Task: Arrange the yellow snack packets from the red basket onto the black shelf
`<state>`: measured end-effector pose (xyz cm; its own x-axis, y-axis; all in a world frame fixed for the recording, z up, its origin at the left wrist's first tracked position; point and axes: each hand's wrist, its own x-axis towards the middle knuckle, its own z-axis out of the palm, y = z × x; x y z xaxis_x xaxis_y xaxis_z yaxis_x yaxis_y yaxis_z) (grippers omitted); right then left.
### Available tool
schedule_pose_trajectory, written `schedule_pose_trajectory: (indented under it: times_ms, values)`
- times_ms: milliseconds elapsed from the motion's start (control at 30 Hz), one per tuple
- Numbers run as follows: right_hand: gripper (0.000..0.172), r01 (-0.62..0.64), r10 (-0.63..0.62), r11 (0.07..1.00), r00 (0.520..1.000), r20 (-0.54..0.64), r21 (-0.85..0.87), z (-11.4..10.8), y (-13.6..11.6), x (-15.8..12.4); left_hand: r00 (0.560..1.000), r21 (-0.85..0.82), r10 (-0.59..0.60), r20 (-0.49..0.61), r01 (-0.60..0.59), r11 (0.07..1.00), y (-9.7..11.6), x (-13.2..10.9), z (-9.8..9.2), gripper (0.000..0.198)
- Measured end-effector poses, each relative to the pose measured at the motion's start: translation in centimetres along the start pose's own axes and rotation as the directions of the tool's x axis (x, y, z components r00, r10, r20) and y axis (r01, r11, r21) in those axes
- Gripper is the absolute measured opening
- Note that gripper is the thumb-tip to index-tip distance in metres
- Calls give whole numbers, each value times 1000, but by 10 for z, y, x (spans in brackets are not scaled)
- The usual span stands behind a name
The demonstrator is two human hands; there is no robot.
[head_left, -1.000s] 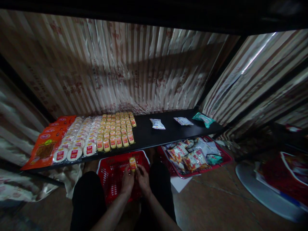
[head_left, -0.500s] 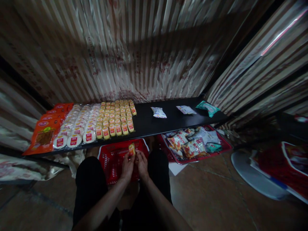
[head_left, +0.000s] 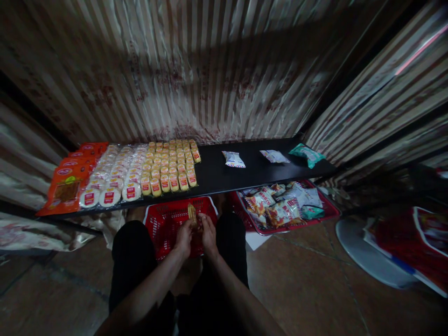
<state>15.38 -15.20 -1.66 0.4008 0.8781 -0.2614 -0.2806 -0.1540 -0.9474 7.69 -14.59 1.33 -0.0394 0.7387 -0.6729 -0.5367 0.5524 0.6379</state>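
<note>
Over a red plastic basket between my knees, my left hand grips a small wrapped yellow cake by its lower end. The cake is turned edge-on, so its label is out of sight. My right hand is beside it, fingers curled and its fingertips at the packet's lower right edge. Just beyond the basket, rows of similar yellow cakes stand on a black shelf. Left of them are round white wrapped cakes, then orange packets.
Two white packets and a green packet lie on the shelf's right half. Below it, a second red basket holds several snack bags. A grey stool with a red basket on it stands at the right. Striped curtain surrounds the shelf.
The yellow cake has been turned from label-facing to edge-on in my hands. Both hands stay over the basket. The view has shifted slightly.
</note>
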Motion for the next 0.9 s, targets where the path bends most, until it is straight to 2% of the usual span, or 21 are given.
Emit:
schedule_pose_trajectory:
  times_ms: [100,267,367,500,767,900]
  values:
    - [44,-2,2,1000,1000,-9,-5,2,-4,0,996,-79,-77,-55,72,994,2,3,0,13]
    - [42,3,-3,1000,1000,12,-30,2,-8,-4,993,-121,-104,58,110,986,3,4,-6,15]
    - [43,17,-15,998,999,31,-63,1,-9,-8,993,-145,-104,64,112,983,1,4,-8,18]
    - [46,-21,22,1000,999,29,-21,2,-13,-12,993,-174,-103,65,113,978,0,7,-8,22]
    - [47,29,-28,1000,998,58,-7,-4,-20,-10,975,-282,-175,133,207,937,7,7,1,22]
    - [46,74,-69,995,995,68,-73,-8,-15,-6,980,-308,-152,129,185,933,9,3,7,16]
